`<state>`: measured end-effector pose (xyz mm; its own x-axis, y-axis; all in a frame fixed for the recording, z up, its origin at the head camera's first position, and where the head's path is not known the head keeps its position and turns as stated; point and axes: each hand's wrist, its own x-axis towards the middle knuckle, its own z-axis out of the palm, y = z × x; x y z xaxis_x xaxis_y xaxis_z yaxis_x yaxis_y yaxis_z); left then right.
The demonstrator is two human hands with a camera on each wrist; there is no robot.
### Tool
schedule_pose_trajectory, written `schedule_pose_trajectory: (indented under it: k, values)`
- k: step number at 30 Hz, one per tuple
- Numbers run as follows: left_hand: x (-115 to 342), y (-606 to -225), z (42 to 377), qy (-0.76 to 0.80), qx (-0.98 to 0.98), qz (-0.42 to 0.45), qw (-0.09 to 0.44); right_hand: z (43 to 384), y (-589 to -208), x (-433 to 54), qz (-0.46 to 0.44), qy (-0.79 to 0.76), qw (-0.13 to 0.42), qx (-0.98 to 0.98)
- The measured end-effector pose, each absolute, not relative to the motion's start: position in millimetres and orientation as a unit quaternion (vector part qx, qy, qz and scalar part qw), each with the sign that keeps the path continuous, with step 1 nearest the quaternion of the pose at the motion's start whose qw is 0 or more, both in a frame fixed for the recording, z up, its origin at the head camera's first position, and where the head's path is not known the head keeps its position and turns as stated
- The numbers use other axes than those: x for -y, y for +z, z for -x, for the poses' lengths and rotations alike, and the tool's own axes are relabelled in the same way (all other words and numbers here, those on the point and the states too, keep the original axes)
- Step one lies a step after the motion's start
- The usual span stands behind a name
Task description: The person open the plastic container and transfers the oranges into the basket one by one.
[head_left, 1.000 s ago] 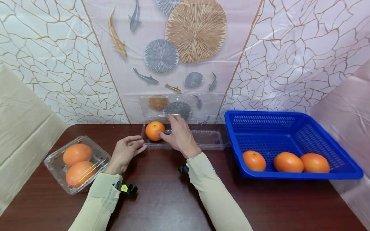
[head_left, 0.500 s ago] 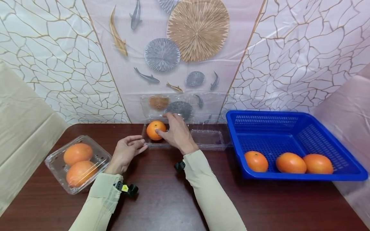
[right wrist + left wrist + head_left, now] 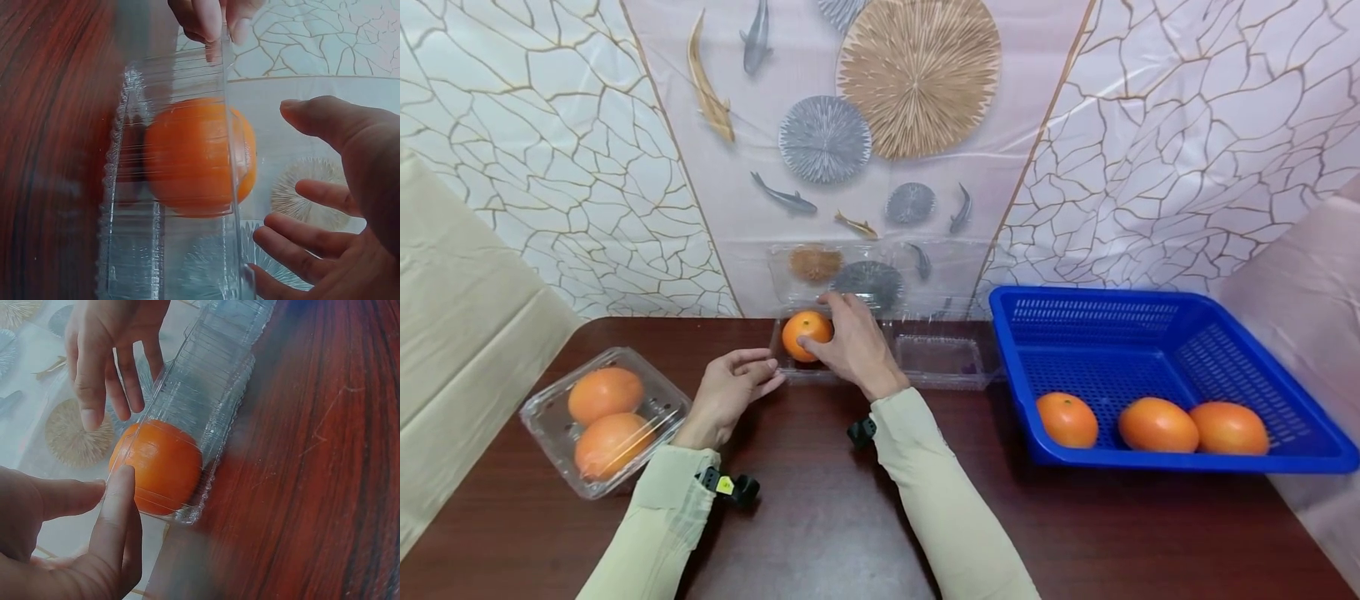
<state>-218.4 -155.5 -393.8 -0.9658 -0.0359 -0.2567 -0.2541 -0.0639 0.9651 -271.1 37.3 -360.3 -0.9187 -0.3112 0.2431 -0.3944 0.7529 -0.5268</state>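
Note:
A clear plastic clamshell box (image 3: 936, 360) lies against the back wall with its lid raised. An orange (image 3: 807, 336) sits inside its left end, seen through the clear wall in both wrist views. My left hand (image 3: 726, 396) pinches the box's front left corner between thumb and fingers; in the right wrist view that grip shows at the top. Above the box, just right of the orange, is my right hand (image 3: 857, 346), fingers spread and loosely bent. In the right wrist view [its] fingers (image 3: 300, 244) stand apart from the orange and hold nothing.
A lidded clear box (image 3: 662, 404) with two oranges (image 3: 606, 396) stands at the left. On the right, a blue basket (image 3: 1120, 458) holds three oranges (image 3: 1157, 425) along its near side. The patterned wall covering (image 3: 917, 75) rises directly behind the table (image 3: 820, 517).
My right hand has shifted slightly left, nearer the orange. My left hand keeps its pinch on the box corner. The head view has turned a little.

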Motion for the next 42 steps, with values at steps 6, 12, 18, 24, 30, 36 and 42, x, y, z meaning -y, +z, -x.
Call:
schedule_pose_trajectory:
  k: [6, 12, 18, 24, 30, 36, 42]
  values:
    - [155.9, -394.0, 218.9, 0.721, -0.680, 0.107, 0.076, 272.2, -361.9, -36.3, -0.199, 0.291, 0.068, 0.933]
    - [155.6, -394.2, 219.4, 0.723, -0.678, 0.108, 0.076, 271.8, -368.1, -31.3, -0.210, 0.289, 0.075, 0.931]
    - [155.5, -394.1, 219.2, 0.721, -0.680, 0.112, 0.075, 270.0, -374.7, -26.1, -0.216, 0.286, 0.078, 0.930]
    - [155.7, -395.1, 219.4, 0.720, -0.681, 0.111, 0.077, 271.2, -378.5, -27.3, -0.216, 0.280, 0.082, 0.932]
    - [154.9, -394.8, 219.0, 0.719, -0.683, 0.106, 0.072, 273.5, -382.2, -27.9, -0.212, 0.277, 0.066, 0.935]
    - [154.3, -395.4, 219.4, 0.718, -0.684, 0.107, 0.073, 274.9, -385.7, -26.6, -0.207, 0.275, 0.065, 0.937]
    - [154.1, -395.1, 219.4, 0.720, -0.682, 0.106, 0.072, 276.5, -388.8, -25.5, -0.204, 0.276, 0.069, 0.937]
